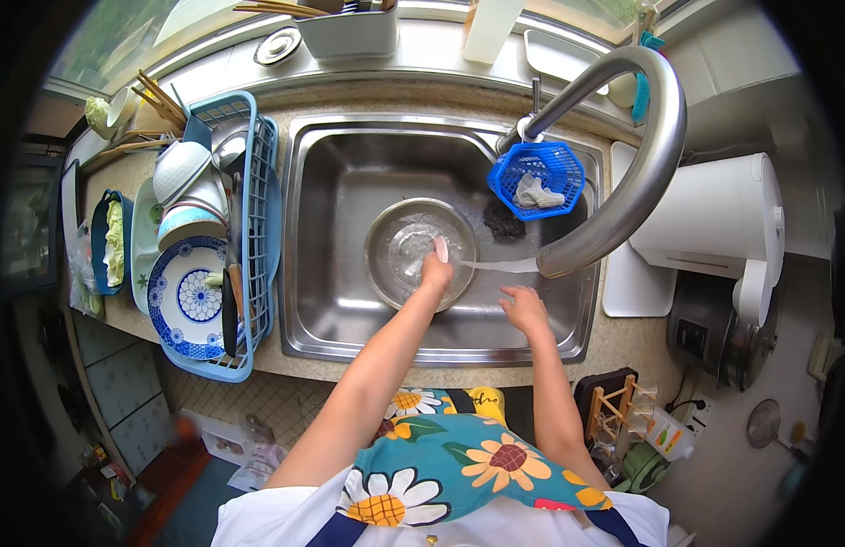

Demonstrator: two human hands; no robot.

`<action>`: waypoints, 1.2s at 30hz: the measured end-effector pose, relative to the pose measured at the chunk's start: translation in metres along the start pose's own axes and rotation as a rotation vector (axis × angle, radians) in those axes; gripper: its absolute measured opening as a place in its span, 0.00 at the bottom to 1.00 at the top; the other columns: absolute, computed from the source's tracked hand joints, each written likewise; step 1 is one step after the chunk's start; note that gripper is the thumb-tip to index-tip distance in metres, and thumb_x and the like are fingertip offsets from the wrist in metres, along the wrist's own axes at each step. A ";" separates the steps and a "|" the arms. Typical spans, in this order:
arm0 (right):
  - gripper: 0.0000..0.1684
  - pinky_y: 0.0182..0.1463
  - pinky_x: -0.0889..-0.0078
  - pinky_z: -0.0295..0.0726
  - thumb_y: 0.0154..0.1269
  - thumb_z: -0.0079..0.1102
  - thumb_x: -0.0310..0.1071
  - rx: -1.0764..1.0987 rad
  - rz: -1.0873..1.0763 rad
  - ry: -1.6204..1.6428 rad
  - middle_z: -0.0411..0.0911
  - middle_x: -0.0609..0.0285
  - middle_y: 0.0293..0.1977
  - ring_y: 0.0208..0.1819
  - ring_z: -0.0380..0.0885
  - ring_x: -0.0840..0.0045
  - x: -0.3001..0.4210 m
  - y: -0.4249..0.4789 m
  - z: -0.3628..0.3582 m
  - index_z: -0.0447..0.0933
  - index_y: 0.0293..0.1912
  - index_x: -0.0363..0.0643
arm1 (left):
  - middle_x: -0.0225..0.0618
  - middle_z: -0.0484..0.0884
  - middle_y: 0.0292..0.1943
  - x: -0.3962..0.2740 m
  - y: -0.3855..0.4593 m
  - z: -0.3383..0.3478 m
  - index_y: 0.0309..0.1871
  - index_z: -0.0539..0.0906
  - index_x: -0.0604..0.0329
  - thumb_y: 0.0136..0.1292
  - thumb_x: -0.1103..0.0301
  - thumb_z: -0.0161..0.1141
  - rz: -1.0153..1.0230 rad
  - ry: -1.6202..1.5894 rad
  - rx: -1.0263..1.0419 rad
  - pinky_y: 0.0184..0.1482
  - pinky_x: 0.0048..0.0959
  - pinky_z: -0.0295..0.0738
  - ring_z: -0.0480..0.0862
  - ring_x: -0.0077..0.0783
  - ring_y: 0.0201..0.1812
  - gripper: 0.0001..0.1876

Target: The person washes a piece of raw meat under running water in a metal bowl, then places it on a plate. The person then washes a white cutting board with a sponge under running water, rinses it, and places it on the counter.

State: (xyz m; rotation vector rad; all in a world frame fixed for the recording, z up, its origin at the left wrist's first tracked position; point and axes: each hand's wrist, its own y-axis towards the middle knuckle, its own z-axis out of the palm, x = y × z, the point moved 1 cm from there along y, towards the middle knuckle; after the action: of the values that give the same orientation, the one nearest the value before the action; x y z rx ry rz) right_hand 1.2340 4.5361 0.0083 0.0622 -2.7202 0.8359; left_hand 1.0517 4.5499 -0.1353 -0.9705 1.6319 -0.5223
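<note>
My left hand (437, 272) reaches over a round metal basin (372, 273) standing in the stainless steel sink (333, 321). Between its fingers is a small pinkish piece (441, 247); I cannot tell what it is. Water (501, 266) runs from the curved metal faucet (658, 178) towards that hand and the basin, where it ripples. To the right of the basin, my right hand (526, 311) hovers above the sink with fingers apart and nothing in them.
A blue strainer basket (576, 179) holding a pale cloth-like lump (537, 194) hangs by the faucet, above a dark scouring pad (504, 223). At left stands a blue dish rack (257, 205) with bowls, a patterned plate (164, 301) and utensils. A white appliance (703, 212) stands at right.
</note>
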 end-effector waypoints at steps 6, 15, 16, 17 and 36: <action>0.08 0.35 0.70 0.72 0.54 0.55 0.31 -0.426 -0.063 0.506 0.76 0.59 0.25 0.29 0.75 0.73 0.004 -0.014 -0.104 0.77 0.31 0.37 | 0.55 0.77 0.40 -0.044 -0.058 -0.036 0.40 0.77 0.66 0.48 0.75 0.52 0.231 0.424 0.070 0.47 0.41 0.69 0.76 0.53 0.46 0.14; 0.15 0.50 0.80 0.68 0.61 0.51 0.30 -0.499 -0.508 0.893 0.77 0.64 0.40 0.43 0.72 0.82 0.036 0.127 -0.227 0.74 0.47 0.36 | 0.52 0.78 0.39 -0.021 -0.075 -0.111 0.40 0.78 0.63 0.49 0.78 0.48 0.241 0.627 0.074 0.47 0.41 0.70 0.76 0.52 0.45 0.14; 0.17 0.52 0.79 0.67 0.60 0.51 0.28 -0.407 -0.438 0.905 0.76 0.63 0.43 0.46 0.72 0.81 0.044 0.148 -0.233 0.72 0.49 0.36 | 0.52 0.78 0.39 -0.016 -0.075 -0.119 0.40 0.78 0.62 0.49 0.78 0.48 0.247 0.630 0.056 0.47 0.41 0.70 0.76 0.52 0.45 0.14; 0.19 0.54 0.78 0.66 0.59 0.51 0.27 -0.314 -0.368 0.913 0.75 0.62 0.46 0.48 0.71 0.80 0.053 0.165 -0.238 0.71 0.51 0.35 | 0.52 0.78 0.39 -0.011 -0.074 -0.128 0.40 0.78 0.63 0.48 0.78 0.49 0.255 0.601 0.033 0.47 0.41 0.70 0.76 0.52 0.45 0.14; 0.24 0.37 0.86 0.68 0.53 0.43 0.23 -0.574 -0.425 1.022 0.75 0.62 0.41 0.35 0.72 0.86 0.064 0.161 -0.245 0.72 0.51 0.39 | 0.51 0.80 0.32 -0.015 -0.107 -0.189 0.37 0.79 0.62 0.51 0.69 0.53 0.236 0.429 -0.101 0.38 0.40 0.73 0.80 0.50 0.36 0.11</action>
State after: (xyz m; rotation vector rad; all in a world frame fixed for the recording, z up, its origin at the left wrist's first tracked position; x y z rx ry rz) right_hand 1.2174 4.8088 0.1328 0.0622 -1.7612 -0.0852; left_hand 0.9087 4.4734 0.0093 -0.7551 2.1439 -0.5132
